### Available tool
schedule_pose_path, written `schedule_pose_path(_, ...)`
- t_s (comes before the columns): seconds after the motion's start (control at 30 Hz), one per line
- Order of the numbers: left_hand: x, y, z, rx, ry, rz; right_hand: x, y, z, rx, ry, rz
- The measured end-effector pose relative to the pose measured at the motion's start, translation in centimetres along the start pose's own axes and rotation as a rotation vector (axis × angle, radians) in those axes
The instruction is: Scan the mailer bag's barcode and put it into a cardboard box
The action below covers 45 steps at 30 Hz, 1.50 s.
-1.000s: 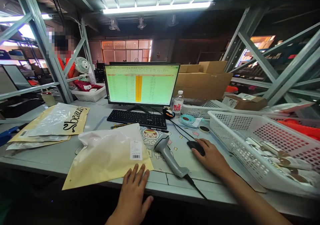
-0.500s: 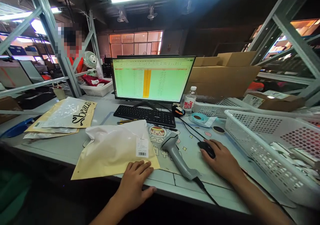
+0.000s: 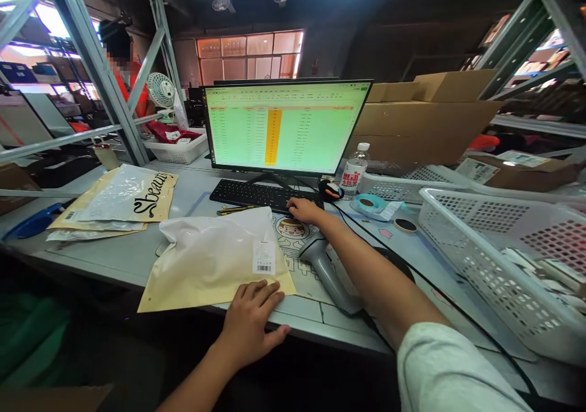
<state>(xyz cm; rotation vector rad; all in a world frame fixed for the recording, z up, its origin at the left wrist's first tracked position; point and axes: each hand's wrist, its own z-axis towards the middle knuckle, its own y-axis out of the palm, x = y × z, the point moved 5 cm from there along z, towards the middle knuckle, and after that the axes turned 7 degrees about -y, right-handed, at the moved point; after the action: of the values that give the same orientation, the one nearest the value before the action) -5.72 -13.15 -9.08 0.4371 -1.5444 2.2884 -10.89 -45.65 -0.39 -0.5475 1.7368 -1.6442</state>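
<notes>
Left hand: is lying open, palm down, its fingers touching the lower right edge of the mailer bag without gripping it.
Mailer bag: is lying on the desk, just beyond the left hand, its lower left corner overhanging the front edge; a barcode label is facing up on its right side.
Right forearm: is partly hiding the scanner, which is lying on the desk to the right of the mailer bag.
White basket: is standing at the right, holding pale items too blurred to identify.
Right hand: is resting at the right part of the keyboard, its fingers curving over it; whether they are pressing or closing, I cannot tell.
Mailer stack: is lying at the left, well apart from both hands, black lettering showing on top.
Slim yellow items: are lying between the mailer bag and the keyboard.
Teal roll: is lying near the white basket, in front of the bottle.
Monitor: is standing behind the keyboard, glowing green with one orange column.
Cartons: are standing behind the monitor, to its right.
Co-worker: is showing at the far left, near a fan, wearing orange.
</notes>
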Motion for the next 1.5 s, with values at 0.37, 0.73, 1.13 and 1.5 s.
schedule_pose_path(0.37, -0.2, 0.5, -0.3, 0.125, 0.068, -0.014, -2.2, -0.6, -17.3, 0.214, 0.194, -0.096)
schedule_pose_path(0.73, -0.2, -0.1, -0.4, 0.079, 0.092, 0.055, -3.8, 2.7, -20.4, 0.071, 0.431, 0.22)
schedule_pose_path(1.13, 0.0, -0.3, -0.5, 0.083, 0.086, 0.051, -9.8, -1.2, -26.6, -0.228, 0.032, 1.025)
schedule_pose_path(1.5, -0.1, 0.0, -0.5, 0.08, 0.073, 0.05, -11.0, -1.4, -26.3, -0.249, 0.013, 0.915)
